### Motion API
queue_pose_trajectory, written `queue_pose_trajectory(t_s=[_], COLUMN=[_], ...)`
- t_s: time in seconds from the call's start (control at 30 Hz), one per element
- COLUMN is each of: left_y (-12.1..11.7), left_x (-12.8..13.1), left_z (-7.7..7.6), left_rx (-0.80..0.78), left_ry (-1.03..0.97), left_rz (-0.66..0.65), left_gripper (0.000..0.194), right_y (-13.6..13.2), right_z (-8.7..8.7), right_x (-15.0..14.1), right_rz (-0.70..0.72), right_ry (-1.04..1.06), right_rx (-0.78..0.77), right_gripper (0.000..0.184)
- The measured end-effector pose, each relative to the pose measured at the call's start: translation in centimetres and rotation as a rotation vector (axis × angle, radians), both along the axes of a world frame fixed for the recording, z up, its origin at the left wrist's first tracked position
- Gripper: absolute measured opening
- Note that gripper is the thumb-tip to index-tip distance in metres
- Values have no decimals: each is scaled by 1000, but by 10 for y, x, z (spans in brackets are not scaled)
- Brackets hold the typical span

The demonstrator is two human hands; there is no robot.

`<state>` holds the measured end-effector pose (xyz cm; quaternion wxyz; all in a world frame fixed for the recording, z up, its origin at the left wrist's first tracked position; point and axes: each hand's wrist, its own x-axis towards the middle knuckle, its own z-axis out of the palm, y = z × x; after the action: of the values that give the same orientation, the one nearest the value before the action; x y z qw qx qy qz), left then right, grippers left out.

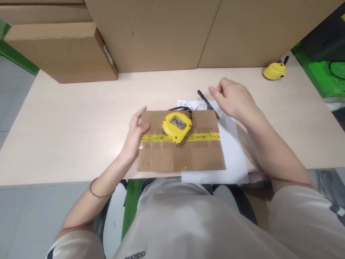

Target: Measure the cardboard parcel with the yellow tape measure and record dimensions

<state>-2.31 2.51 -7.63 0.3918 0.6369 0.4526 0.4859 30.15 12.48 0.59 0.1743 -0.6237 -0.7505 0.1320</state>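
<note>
A flat brown cardboard box lies on the table in front of me. A yellow tape measure sits on it, its yellow blade pulled out across the cardboard. My left hand rests with fingers stretched on the box's left edge, pinning the blade's end. My right hand hovers past the box's right corner with fingers loosely curled, right beside a black pen lying on a white sheet of paper. I cannot make out anything inside the right hand.
A second yellow tape measure lies at the far right of the light wooden table. Large cardboard boxes stand stacked along the back. A green and black object is at the right.
</note>
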Motion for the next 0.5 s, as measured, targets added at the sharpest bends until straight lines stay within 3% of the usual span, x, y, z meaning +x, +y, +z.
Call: queue_pose_trajectory(t_s=[0.1, 0.2, 0.4, 0.5], left_y=[17, 34, 46, 45], left_x=[-9, -13, -8, -6], left_z=[-8, -1, 16, 17], left_rx=[96, 199, 219, 156], left_ry=[4, -4, -3, -37], left_rz=[67, -32, -225, -257], left_gripper=[72, 81, 46, 43], right_y=[8, 10, 20, 25], right_z=[-29, -48, -60, -66], right_x=[16, 26, 46, 45], right_rz=[-29, 38, 98, 71], right_ry=[-58, 10, 411, 586], right_rx=[-145, -266, -370, -347], right_gripper=[50, 42, 33, 40])
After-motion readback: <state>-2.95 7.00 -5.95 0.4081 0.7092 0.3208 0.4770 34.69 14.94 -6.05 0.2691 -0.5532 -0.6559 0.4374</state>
